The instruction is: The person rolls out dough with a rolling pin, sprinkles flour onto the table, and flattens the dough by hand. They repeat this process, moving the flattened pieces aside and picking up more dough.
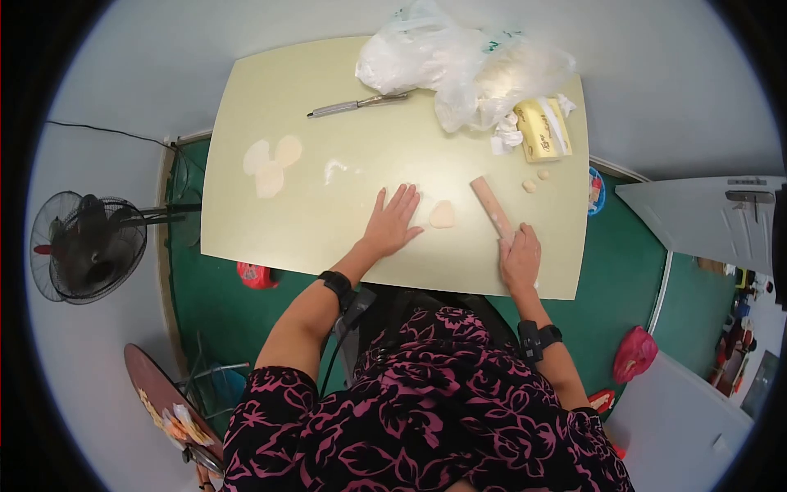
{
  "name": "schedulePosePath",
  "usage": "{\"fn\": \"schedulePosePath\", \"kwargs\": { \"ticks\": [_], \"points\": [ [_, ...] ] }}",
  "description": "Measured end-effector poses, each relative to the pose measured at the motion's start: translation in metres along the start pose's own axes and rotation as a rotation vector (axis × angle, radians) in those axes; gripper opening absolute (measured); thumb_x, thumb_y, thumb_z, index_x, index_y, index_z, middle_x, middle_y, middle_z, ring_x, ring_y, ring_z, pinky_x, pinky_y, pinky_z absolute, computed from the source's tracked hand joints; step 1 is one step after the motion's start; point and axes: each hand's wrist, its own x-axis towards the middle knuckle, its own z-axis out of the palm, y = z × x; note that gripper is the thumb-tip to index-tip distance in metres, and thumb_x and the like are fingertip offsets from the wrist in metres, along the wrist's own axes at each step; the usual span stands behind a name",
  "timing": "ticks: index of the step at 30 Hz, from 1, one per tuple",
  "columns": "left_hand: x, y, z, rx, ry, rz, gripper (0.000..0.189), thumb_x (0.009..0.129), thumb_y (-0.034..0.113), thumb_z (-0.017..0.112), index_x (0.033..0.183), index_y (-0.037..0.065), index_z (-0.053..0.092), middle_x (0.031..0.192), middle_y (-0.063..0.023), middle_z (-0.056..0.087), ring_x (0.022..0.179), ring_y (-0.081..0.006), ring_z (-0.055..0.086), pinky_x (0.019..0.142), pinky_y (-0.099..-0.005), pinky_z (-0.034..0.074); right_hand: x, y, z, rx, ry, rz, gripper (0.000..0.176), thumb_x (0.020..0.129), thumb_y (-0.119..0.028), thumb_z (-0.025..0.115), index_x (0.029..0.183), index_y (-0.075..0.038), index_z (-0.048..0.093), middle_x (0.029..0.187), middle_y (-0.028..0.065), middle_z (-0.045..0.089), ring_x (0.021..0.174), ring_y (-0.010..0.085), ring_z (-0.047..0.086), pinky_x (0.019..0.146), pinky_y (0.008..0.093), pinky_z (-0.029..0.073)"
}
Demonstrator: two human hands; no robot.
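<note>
My left hand (pixel 393 220) lies flat on the table with its fingers stretched out, holding nothing. Just right of it rests a small flattened round of dough (pixel 442 215), apart from the fingers. A wooden rolling pin (pixel 490 205) slants across the table, and my right hand (pixel 520 256) is closed round its near end. Beyond the pin are two small dough pieces, one larger (pixel 529 187) and one smaller (pixel 543 175). Three thin dough rounds (pixel 269 178) lie at the left, edges touching or overlapping. A smear of flour (pixel 334 170) marks the surface between.
White plastic bags (pixel 459 61) fill the table's back right, beside a yellow tissue pack (pixel 543 131) and crumpled tissue (pixel 507 133). A grey pen-like tool (pixel 357 105) lies at the back. A black fan (pixel 90 248) stands left of the pale table (pixel 270 82); an open door (pixel 713 217) is at right.
</note>
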Motion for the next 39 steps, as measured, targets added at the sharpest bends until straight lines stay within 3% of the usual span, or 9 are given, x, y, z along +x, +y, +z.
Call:
{"fn": "schedulePosePath", "kwargs": {
  "ticks": [5,9,15,21,24,30,33,36,39],
  "points": [
    [0.03,0.038,0.029,-0.333,0.323,-0.15,0.08,0.085,0.049,0.052,0.139,-0.005,0.027,0.148,-0.0205,0.023,0.139,-0.0332,0.017,0.111,-0.05,0.015,0.001,-0.001,0.0,-0.002,-0.005,-0.005,0.039,0.083,-0.022,0.062,0.109,0.003,0.048,0.124,0.02,0.048,0.12,0.036,0.042,0.101,0.0462,0.033],
    [0.029,0.077,0.025,-0.116,0.04,0.098,0.085,0.083,0.052,0.054,0.138,-0.008,0.028,0.147,-0.0232,0.022,0.139,-0.0338,0.017,0.111,-0.0495,0.014,-0.001,0.0,0.001,-0.001,-0.004,-0.017,0.039,0.082,-0.023,0.062,0.109,0.002,0.049,0.124,0.0193,0.047,0.121,0.0349,0.042,0.1,0.046,0.033],
    [0.018,0.076,0.041,-0.123,0.346,-0.438,0.092,0.081,0.053,0.057,0.138,-0.01,0.022,0.148,-0.0235,0.018,0.138,-0.0397,0.012,0.11,-0.0522,0.013,0.0,0.002,0.001,-0.031,0.004,-0.013,0.038,0.082,-0.023,0.062,0.109,0.001,0.05,0.126,0.0178,0.047,0.122,0.0337,0.041,0.1,0.0453,0.033],
    [0.01,0.054,0.015,-0.019,0.022,0.004,0.092,0.081,0.055,0.055,0.139,-0.008,0.024,0.148,-0.0239,0.018,0.138,-0.0406,0.011,0.108,-0.0578,0.012,0.0,0.0,0.004,-0.043,0.014,0.0,0.039,0.082,-0.024,0.062,0.109,0.001,0.049,0.126,0.0169,0.047,0.122,0.0329,0.041,0.1,0.0456,0.033],
    [0.017,0.043,0.011,0.004,-0.031,0.037,0.091,0.081,0.057,0.054,0.139,-0.007,0.024,0.148,-0.0247,0.017,0.138,-0.0409,0.011,0.108,-0.0595,0.011,0.0,0.0,0.006,-0.051,0.035,-0.019,0.039,0.082,-0.024,0.062,0.109,0.001,0.049,0.126,0.017,0.047,0.122,0.0329,0.041,0.099,0.0457,0.034],
    [0.028,0.039,0.032,-0.023,0.41,-0.753,0.091,0.082,0.056,0.054,0.138,-0.009,0.025,0.147,-0.0271,0.02,0.137,-0.0421,0.013,0.108,-0.0579,0.015,0.003,-0.002,0.0,0.003,0.024,0.0,0.038,0.079,-0.023,0.065,0.106,0.0,0.051,0.123,0.0172,0.048,0.119,0.0334,0.043,0.097,0.0458,0.035],
    [0.019,0.04,0.03,-0.018,0.33,-0.62,0.081,0.086,0.046,0.053,0.137,-0.011,0.027,0.146,-0.0272,0.022,0.136,-0.0424,0.017,0.108,-0.0555,0.017,0.002,-0.003,0.0,0.004,-0.014,0.04,0.038,0.08,-0.024,0.064,0.107,0.0,0.051,0.124,0.0172,0.048,0.12,0.033,0.042,0.098,0.0457,0.035],
    [0.006,0.034,0.028,-0.094,0.156,-0.207,0.065,0.09,0.033,0.051,0.135,-0.009,0.031,0.144,-0.0276,0.025,0.134,-0.0421,0.022,0.108,-0.0519,0.02,0.0,-0.003,0.001,-0.007,0.005,0.03,0.04,0.082,-0.026,0.062,0.11,0.0,0.049,0.126,0.0174,0.047,0.123,0.0326,0.041,0.1,0.0461,0.034],
    [0.0,0.02,0.018,0.034,0.164,-0.116,0.053,0.091,0.023,0.049,0.133,-0.007,0.036,0.142,-0.0277,0.029,0.133,-0.0419,0.025,0.107,-0.0497,0.023,-0.001,-0.001,0.002,-0.019,-0.009,0.025,0.042,0.083,-0.027,0.061,0.112,0.0,0.048,0.127,0.0174,0.046,0.124,0.0322,0.04,0.101,0.0464,0.033]
  ]
}}
